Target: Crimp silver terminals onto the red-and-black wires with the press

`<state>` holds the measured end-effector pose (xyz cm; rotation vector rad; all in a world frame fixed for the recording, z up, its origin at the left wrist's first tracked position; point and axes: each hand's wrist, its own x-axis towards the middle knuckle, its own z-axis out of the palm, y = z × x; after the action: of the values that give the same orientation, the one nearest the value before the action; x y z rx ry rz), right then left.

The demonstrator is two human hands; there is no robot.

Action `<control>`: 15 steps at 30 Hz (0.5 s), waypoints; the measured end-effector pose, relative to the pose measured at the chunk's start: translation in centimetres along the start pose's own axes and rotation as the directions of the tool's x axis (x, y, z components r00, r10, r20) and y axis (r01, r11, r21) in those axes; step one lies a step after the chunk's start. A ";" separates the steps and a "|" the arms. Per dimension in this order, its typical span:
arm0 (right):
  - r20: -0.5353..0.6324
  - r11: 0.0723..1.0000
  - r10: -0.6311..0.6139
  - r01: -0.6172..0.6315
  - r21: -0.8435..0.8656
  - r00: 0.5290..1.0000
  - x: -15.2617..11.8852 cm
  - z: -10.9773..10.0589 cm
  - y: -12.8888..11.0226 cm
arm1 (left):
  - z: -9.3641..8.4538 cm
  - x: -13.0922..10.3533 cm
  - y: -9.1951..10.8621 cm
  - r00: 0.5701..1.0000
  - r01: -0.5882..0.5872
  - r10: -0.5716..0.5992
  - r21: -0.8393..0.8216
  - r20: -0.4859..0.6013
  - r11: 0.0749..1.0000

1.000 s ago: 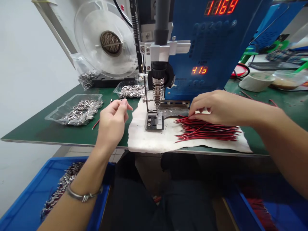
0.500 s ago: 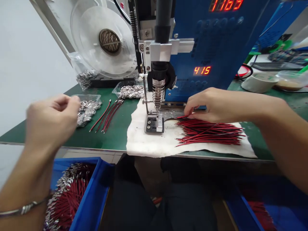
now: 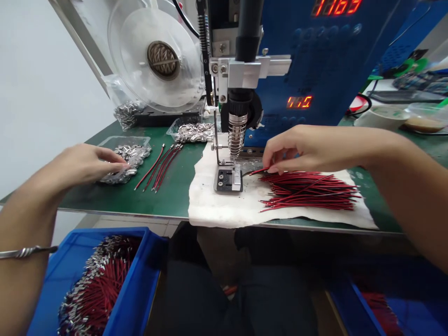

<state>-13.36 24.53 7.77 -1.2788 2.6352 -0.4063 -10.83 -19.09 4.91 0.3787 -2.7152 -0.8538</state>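
At the left, my left hand (image 3: 86, 163) reaches over a clear plastic tray (image 3: 140, 138) of small silvery metal connectors (image 3: 131, 153). Its thumb and forefinger are pinched together among them; what lies between the tips is too small to make out. My right hand (image 3: 289, 149) pinches a thin red-and-black wire (image 3: 258, 172) whose left end points at the small black-and-metal fixture (image 3: 228, 181) beneath the machine's head. Below that hand, a bundle of red and black wires (image 3: 311, 193) lies on a white cloth (image 3: 224, 212).
Several finished-looking wires with metal ends (image 3: 164, 168) lie between tray and cloth. A second connector tray (image 3: 194, 130) stands behind. The soldering head (image 3: 238, 116) hangs over the fixture, before a blue machine (image 3: 280, 84). A blue bin (image 3: 140, 261) of wires sits below left.
My left hand has lowered onto the connector tray. My right hand has drawn a wire slightly left, away from the bundle. The lower red display reads differently, and the view has shifted a little.
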 end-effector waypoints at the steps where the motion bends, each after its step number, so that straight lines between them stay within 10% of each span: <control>1: 0.014 1.000 0.009 -0.009 0.004 1.000 0.0 0.0 0.2 | 0.0 -0.2 0.2 1.000 -0.002 -0.001 0.130 0.026 0.992; 4: 0.006 0.999 0.031 -0.031 0.025 1.000 -0.3 0.2 0.7 | 0.0 -0.7 1.0 0.998 -0.005 -0.013 0.323 0.054 0.946; 15: 0.058 0.987 0.156 -0.157 0.017 0.986 -0.6 0.5 1.2 | 0.4 -0.8 1.7 0.994 0.071 -0.049 0.251 -0.093 0.965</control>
<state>-13.70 25.65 6.99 -1.0511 2.6523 -0.3672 -10.51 -17.21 5.44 0.5396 -2.7489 -0.4894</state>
